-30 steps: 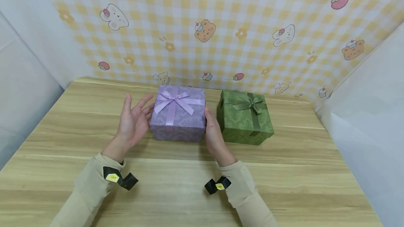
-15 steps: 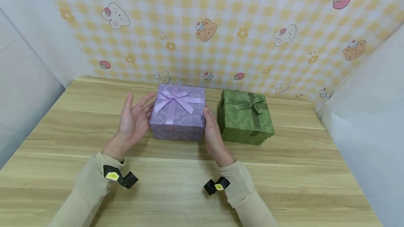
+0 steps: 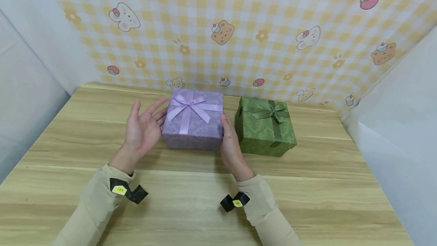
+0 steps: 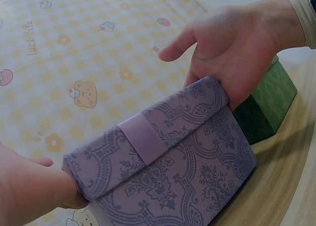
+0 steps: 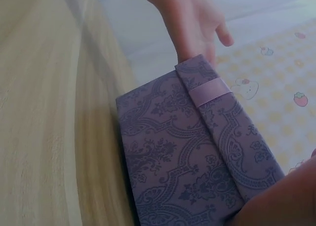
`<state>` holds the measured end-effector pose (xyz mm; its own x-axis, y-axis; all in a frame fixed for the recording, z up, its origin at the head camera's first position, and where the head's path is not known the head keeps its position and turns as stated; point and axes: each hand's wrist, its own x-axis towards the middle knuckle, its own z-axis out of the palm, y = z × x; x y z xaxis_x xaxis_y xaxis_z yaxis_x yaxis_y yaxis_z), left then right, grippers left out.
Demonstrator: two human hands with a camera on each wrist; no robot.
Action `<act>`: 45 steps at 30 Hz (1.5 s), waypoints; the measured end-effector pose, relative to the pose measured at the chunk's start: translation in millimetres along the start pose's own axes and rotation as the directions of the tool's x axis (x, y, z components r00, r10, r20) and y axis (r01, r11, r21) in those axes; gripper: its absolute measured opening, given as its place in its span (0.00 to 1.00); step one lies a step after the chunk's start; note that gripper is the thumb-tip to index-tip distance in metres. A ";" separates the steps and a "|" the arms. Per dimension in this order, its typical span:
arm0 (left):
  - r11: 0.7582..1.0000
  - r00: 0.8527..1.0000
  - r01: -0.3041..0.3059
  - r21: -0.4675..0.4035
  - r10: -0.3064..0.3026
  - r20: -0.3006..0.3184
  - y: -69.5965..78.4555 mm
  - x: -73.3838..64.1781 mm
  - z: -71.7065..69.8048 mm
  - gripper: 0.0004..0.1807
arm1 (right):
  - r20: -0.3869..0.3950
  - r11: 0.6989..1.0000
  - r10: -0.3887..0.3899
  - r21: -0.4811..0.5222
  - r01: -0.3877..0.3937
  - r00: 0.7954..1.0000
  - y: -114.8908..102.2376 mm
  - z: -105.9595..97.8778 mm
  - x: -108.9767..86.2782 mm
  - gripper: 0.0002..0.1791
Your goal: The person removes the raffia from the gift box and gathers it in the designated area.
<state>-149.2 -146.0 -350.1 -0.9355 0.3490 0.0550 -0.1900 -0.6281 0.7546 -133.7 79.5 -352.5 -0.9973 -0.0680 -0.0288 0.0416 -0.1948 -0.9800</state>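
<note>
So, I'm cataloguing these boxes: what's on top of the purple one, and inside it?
On the purple box, a lilac ribbon is tied in a bow across the lid. With the lid on, the inside cannot be seen.

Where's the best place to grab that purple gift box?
I'd hold the purple gift box by its base, coming from left and right together. Those edges run straight and opposite each other, while the lid overlaps the base and might lift off alone. From above, the bow is in the way; the green box sits close on the right.
</note>
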 end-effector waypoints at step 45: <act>0.967 0.990 -0.045 -0.251 0.009 -0.141 -4.0 2.1 -2.2 0.24 | -0.050 0.998 0.040 0.060 -0.037 0.998 -10.7 -4.7 -2.4 0.45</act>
<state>-151.1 -144.2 -354.4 -0.9699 0.2418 -0.0305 -0.2165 -0.7974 0.5633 -132.0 86.4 -342.9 -0.9966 -0.0272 -0.0779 0.0822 -0.2504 -0.9646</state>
